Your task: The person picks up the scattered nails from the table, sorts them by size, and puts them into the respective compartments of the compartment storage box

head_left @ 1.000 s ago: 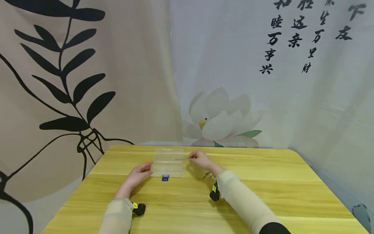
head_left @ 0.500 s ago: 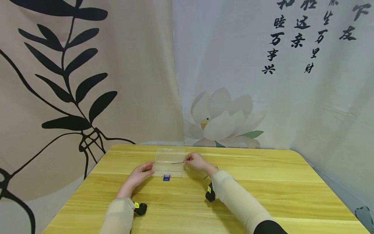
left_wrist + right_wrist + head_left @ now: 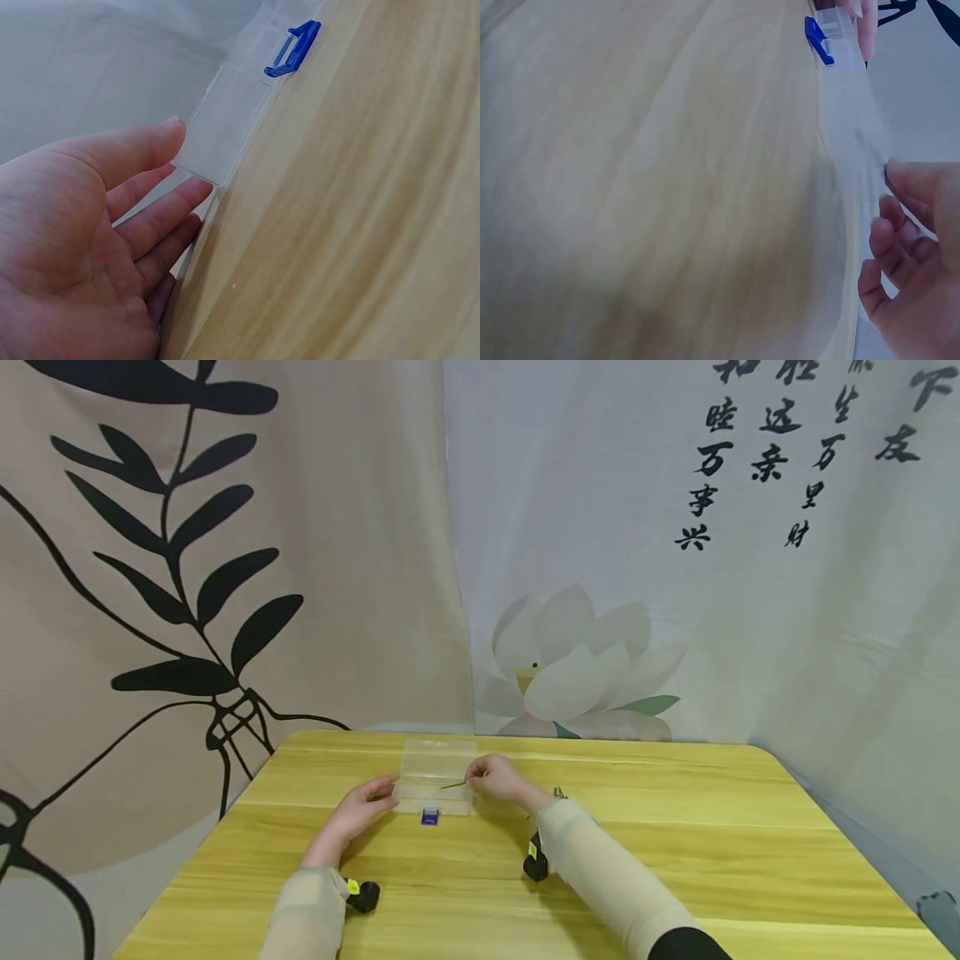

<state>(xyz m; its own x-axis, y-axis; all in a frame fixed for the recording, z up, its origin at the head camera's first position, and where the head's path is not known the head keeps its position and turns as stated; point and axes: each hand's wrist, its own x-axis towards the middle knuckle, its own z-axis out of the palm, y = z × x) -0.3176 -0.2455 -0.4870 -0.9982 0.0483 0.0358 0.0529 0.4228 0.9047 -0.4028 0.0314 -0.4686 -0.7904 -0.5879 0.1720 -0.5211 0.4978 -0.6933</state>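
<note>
- The thin dark rod [image 3: 453, 786] juts leftward from the right hand's [image 3: 498, 778] pinch, over the clear plastic box [image 3: 229, 124] that lies between both hands; whether its tip touches the plastic, I cannot tell.
- It could slip or swivel: so slim a shaft, gripped near one end, probably gives the fingertips little hold, and a knock against the box wall might twist it loose.
- The box could skid or tip if the right hand bumps it, since the left hand [image 3: 362, 810] merely touches its end and the plastic looks light.
- The lid [image 3: 440, 757], raised at the far side of the box from the hands, could drop if its hinge is loose and a hand brushes it.
- More thin dark pieces [image 3: 559, 792] lie just beside the right wrist; the sleeve [image 3: 626, 881] or the wrist camera [image 3: 536, 857] might sweep them across the table [image 3: 450, 893] when that arm shifts.
- The right forearm reaches forward and inward, thumb and index fingertip pinching the rod, the other fingers loosely curled below.
- The left forearm reaches forward; its hand is relaxed and grips nothing firmly, thumb at the box's near corner, fingers extended along the end wall, with the blue latch [image 3: 430, 817] to their right.
</note>
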